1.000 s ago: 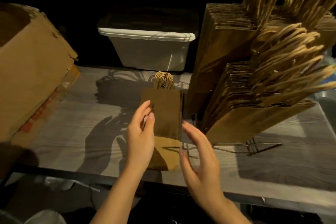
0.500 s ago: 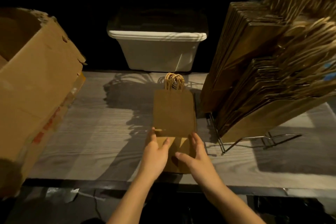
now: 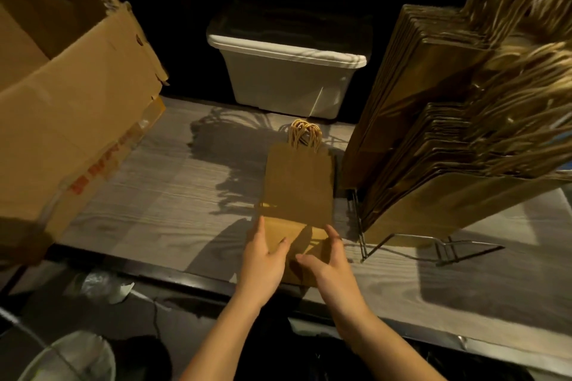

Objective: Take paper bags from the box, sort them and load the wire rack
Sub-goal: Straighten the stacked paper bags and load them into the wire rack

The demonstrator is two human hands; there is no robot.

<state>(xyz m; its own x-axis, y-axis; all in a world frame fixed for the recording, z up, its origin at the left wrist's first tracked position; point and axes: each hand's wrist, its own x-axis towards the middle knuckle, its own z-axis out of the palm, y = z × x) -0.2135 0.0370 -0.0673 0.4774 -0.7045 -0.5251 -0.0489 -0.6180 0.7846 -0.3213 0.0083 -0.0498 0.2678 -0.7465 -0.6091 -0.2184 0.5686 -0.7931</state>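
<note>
A small stack of flat brown paper bags [image 3: 298,185] with twisted handles lies on the grey table [image 3: 173,195], handles pointing away from me. My left hand [image 3: 264,260] and my right hand [image 3: 329,263] rest on the folded bottom end of the stack, fingers straight, one at each side. The wire rack [image 3: 402,241] stands just right of the stack, packed with upright brown bags [image 3: 433,145]. The open cardboard box [image 3: 62,96] sits at the left.
A white plastic bin [image 3: 288,77] stands behind the table in the dark gap. The table's black front edge [image 3: 185,275] runs below my wrists. Crumpled plastic and a pale round container [image 3: 71,356] lie lower left.
Both hands came down from above the stack onto its near end. The view shifted slightly closer; the stack itself has stayed in place.
</note>
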